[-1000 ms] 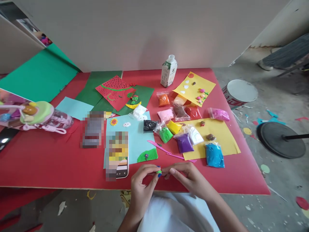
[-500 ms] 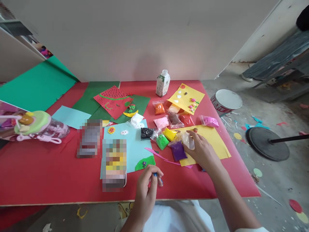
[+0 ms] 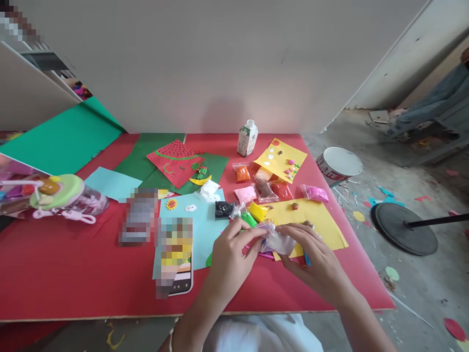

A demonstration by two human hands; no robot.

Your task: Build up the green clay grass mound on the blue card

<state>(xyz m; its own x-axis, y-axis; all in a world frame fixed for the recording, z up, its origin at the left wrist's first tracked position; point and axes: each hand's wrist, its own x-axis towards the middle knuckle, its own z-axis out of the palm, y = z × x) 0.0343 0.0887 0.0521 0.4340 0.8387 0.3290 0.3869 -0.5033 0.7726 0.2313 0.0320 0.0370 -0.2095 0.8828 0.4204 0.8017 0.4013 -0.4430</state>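
Both hands meet over a clear bag [image 3: 280,243] with pale clay in it, above the near part of the yellow sheet [image 3: 324,225]. My left hand [image 3: 238,244] pinches the bag's left end, and a small blue bit shows at its fingertips. On the other side my right hand [image 3: 311,252] has its fingers round the bag. Just beyond them lie bags of green clay [image 3: 249,218], yellow clay [image 3: 258,211] and black clay [image 3: 223,209]. A small brown piece [image 3: 295,207] rests on the yellow sheet.
Pink, brown, red and orange clay bags lie farther back, near a white bottle [image 3: 247,139]. At left are a phone [image 3: 183,283], a light blue sheet [image 3: 205,244] and a lidded cup [image 3: 69,195]. A bucket [image 3: 340,164] stands on the floor at right.
My right hand has brought the clear bag left and nearer. My left hand has moved up and right and now grips its end. The view has shifted slightly.
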